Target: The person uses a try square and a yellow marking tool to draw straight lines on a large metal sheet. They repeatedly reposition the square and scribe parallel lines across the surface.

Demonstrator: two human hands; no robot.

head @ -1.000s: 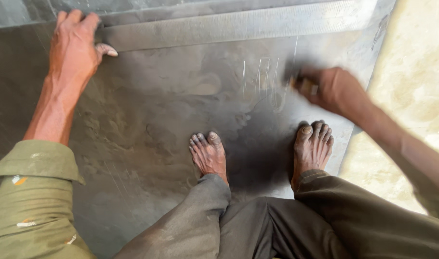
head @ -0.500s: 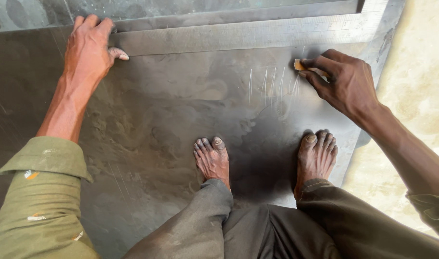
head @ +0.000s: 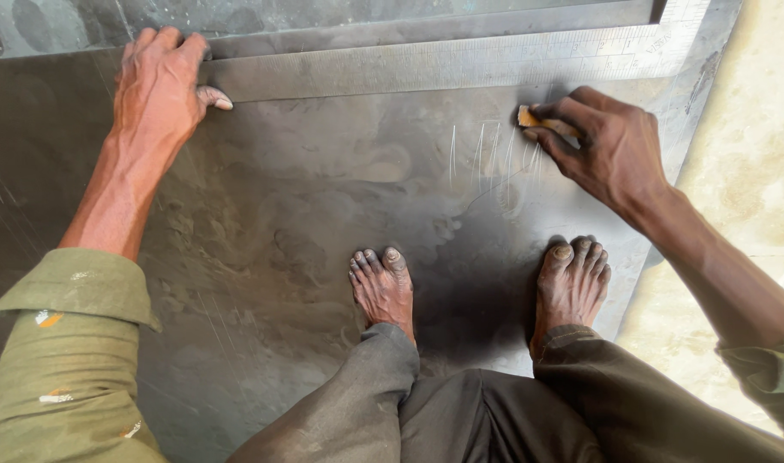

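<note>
The left hand (head: 160,81) is lying flat, pressing the steel ruler (head: 460,62); the right hand (head: 610,146) is pinching an orange marker (head: 529,116) just below it on the metal sheet (head: 306,223), bare feet (head: 383,287) standing nearby.

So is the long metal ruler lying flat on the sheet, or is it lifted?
Flat. The ruler lies along the metal sheet, with the left hand pressing its end down.

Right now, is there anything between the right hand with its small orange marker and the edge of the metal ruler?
Nothing visible. The right hand holds the orange marker just under the metal ruler, on bare metal sheet.
</note>
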